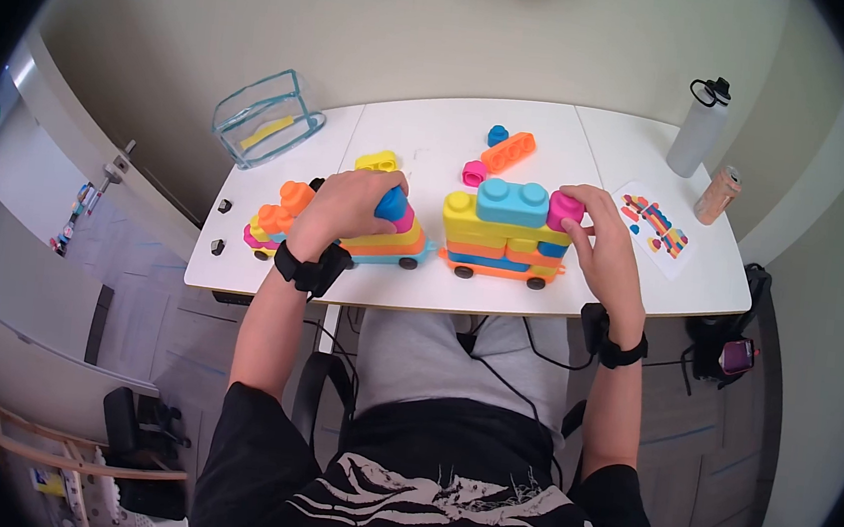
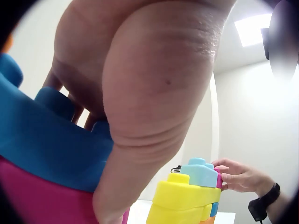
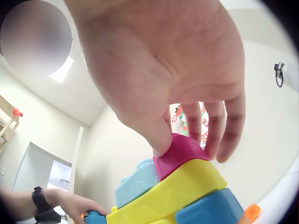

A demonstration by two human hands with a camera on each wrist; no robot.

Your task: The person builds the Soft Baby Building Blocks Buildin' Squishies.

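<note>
The right hand (image 1: 599, 244) pinches a magenta block (image 1: 565, 209) at the right end of the right stack, beside a light blue block (image 1: 514, 202). In the right wrist view that magenta block (image 3: 180, 154) sits on a yellow block (image 3: 173, 191), thumb on one side and fingers on the other. The left hand (image 1: 352, 207) grips the dark blue block (image 1: 392, 204) on top of the left wheeled stack, above a magenta one. The left wrist view shows its thumb against the dark blue block (image 2: 51, 144); its fingertips are hidden behind.
Orange blocks (image 1: 286, 207) stand at the left. Behind are a yellow block (image 1: 377, 161), a long orange block (image 1: 509, 153), a small blue one and a small magenta one. A clear case (image 1: 269, 120) is back left; a picture sheet (image 1: 657, 234), can (image 1: 718, 195) and bottle (image 1: 698, 132) are right.
</note>
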